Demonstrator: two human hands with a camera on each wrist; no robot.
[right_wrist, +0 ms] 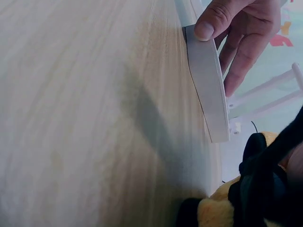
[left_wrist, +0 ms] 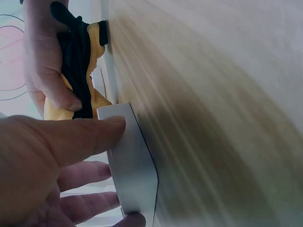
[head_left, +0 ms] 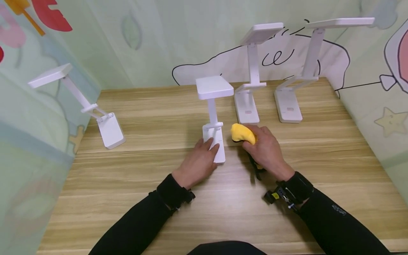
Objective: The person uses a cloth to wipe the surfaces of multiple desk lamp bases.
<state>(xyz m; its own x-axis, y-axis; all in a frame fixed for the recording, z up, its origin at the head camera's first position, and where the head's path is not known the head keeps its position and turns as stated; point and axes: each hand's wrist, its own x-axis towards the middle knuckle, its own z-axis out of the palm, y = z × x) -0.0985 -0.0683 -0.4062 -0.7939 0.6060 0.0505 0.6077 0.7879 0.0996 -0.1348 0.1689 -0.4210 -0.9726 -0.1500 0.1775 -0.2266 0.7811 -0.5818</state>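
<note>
The lamp stands at the table's middle, the left hand gripping its base, thumb on the near end, fingers on top. At three o'clock of that base, the right hand pinches a yellow-and-black plush. A second lamp stands at one o'clock, a third lamp at two, a fourth lamp at nine.

Left hand (palm down) grips; right hand curls.
</note>
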